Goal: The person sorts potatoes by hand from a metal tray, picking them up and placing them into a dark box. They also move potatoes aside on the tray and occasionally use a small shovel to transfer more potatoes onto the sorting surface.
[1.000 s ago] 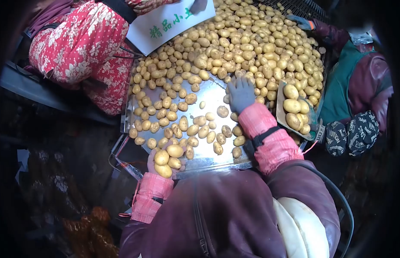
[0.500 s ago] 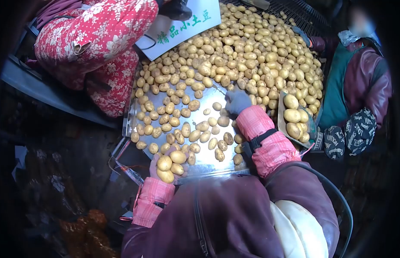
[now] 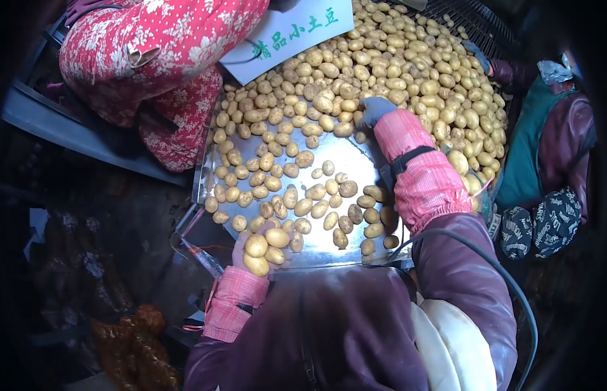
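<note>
Picking prob. in hand: potatoes (image 3: 277, 237) cupped in half-curled L hand (image 3: 239, 251); R hand (image 3: 376, 109), finger closure can't be told; steady hold needed nxt

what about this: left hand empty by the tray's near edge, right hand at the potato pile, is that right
No, the left hand isn't empty: the head view shows it holding potatoes by the near edge of the tray. The right hand is at the potato pile.
</note>
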The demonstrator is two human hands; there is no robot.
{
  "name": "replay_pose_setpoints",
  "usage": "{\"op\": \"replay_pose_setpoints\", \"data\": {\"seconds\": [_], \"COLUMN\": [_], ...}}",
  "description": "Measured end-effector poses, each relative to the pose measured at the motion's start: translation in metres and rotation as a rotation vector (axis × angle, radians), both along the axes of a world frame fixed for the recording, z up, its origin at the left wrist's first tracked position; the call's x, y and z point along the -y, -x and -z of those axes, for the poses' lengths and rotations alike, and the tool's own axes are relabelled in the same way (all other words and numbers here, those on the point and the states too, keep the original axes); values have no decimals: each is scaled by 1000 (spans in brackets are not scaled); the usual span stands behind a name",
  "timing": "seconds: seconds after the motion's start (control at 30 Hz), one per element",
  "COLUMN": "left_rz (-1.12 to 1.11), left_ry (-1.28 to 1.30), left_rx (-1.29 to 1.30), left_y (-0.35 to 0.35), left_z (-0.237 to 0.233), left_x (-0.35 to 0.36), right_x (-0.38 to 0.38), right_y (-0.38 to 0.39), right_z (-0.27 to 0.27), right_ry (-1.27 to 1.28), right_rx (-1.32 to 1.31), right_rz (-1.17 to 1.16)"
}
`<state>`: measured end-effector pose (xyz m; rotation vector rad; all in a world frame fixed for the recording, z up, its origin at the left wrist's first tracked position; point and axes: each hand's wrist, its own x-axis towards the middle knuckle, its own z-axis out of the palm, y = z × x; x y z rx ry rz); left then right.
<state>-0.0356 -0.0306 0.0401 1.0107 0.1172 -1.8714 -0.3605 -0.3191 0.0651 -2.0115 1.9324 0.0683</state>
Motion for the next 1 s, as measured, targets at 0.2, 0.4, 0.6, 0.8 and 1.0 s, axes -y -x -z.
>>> {"op": "replay_pose_setpoints", "data": {"seconds": [0.2, 0.4, 0.6, 0.8, 1.0], "left_rz": [100, 65, -126, 16, 2], "left_ry": [28, 20, -27, 136, 10], "left_rx": [-31, 74, 80, -36, 76], "left_y": [-10, -5, 15, -10, -2], "left_z": [13, 7, -3, 23, 1], "left_x": [-7, -6, 8, 1, 3], "right_x": [15, -20, -12, 42, 14], "right_y": [-6, -33, -69, -81, -89], "right_z": [15, 19, -16, 12, 28], "right_ry": [-98, -31, 2, 118, -39], "right_rx": [-39, -21, 418, 168, 133], "right_rz": [-15, -354, -386, -363, -316]}}
